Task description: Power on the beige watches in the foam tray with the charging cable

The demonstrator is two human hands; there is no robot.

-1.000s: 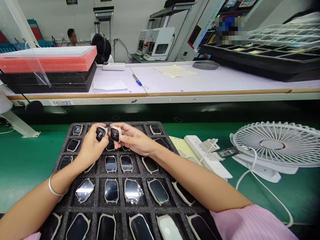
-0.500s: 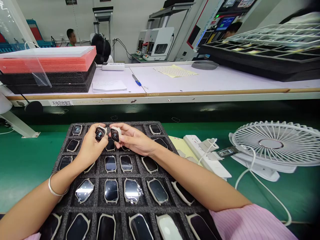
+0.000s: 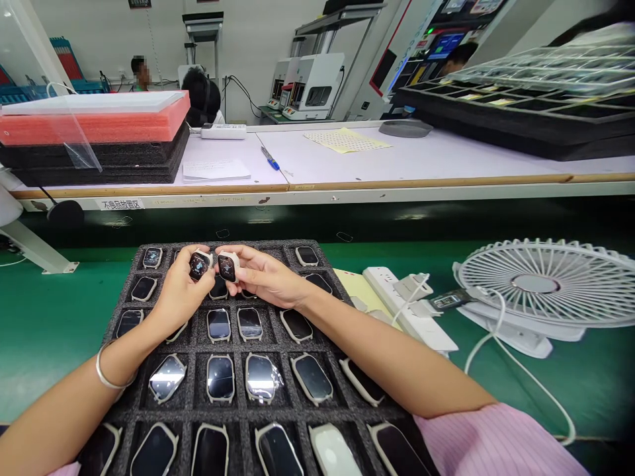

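Note:
A black foam tray (image 3: 196, 413) lies on the green bench in front of me, its pockets filled with several beige-framed smartwatch bodies (image 3: 221, 378). My left hand (image 3: 176, 294) pinches one watch body (image 3: 198, 265) with its lit screen facing me. Right beside it, my right hand (image 3: 262, 276) grips a second watch body (image 3: 227, 267), its screen lit too. Both are held side by side just above the tray's far rows, almost touching. A silver bangle sits on my left wrist.
A white power strip (image 3: 411, 316) with chargers and a white desk fan (image 3: 546, 284) sit to the right, cable trailing. Behind a dark gap runs a white table (image 3: 421, 162) with stacked foam sheets (image 3: 94, 135), papers, a pen and black trays. People are at work far back.

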